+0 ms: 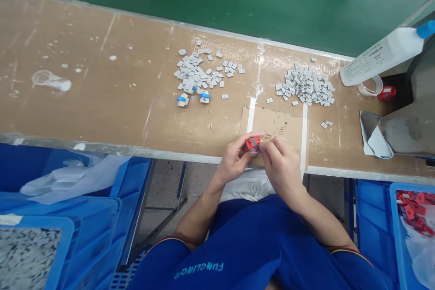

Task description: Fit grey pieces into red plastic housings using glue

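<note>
Between the thumb and fingers of my left hand [234, 158] is a small red plastic piece [252, 143] with a grey band across it. My right hand [280, 163] is closed in a pinch against the right side of that piece; whatever its fingertips hold is hidden. Both hands are over the bench's front edge, by a cardboard sheet [272, 122] fixed with white tape. Beyond it lies a heap of small grey tiles [307, 85], and a second pile of grey tiles [195, 70] spreads to the left. Several white blocks with blue bands [204, 96] sit at that pile's front.
At the right stand a white bottle with a blue cap [380, 54], a tape roll [370, 86] and a metal box [408, 122]. A clear plastic item [50, 80] lies far left. Below are blue bins [64, 235], one with red parts [416, 210].
</note>
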Demonstrator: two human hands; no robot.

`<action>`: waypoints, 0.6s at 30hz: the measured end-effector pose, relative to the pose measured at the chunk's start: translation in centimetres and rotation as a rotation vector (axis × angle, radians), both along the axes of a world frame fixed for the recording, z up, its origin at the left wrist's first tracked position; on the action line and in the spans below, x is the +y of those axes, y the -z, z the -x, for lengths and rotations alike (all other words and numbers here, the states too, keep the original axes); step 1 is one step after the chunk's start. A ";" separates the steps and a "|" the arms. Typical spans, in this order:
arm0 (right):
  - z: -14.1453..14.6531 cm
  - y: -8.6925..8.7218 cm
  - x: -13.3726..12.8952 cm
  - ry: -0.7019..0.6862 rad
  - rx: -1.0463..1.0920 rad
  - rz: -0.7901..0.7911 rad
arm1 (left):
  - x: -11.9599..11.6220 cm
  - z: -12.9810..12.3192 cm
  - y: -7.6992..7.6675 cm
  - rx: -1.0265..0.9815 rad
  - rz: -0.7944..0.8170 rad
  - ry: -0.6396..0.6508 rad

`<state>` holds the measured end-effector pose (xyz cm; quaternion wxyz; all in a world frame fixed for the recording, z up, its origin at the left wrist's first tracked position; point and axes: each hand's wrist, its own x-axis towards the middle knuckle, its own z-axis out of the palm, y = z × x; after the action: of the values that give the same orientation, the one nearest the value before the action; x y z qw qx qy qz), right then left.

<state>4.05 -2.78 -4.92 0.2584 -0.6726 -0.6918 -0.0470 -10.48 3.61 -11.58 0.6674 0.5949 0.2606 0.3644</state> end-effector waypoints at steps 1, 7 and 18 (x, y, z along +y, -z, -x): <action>0.2 0.1 -0.1 0.007 -0.010 -0.005 | 0.0 0.0 -0.1 -0.001 -0.010 -0.007; 1.1 0.7 -0.4 0.040 0.021 0.001 | -0.2 -0.2 -0.5 0.032 -0.026 -0.073; -1.5 0.2 -0.4 -0.094 0.410 0.124 | 0.1 0.4 -0.2 -0.037 0.023 0.012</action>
<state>5.54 -3.17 -5.10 0.3538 -0.6498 -0.6569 0.1454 -10.88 3.69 -11.33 0.6810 0.5820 0.2487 0.3682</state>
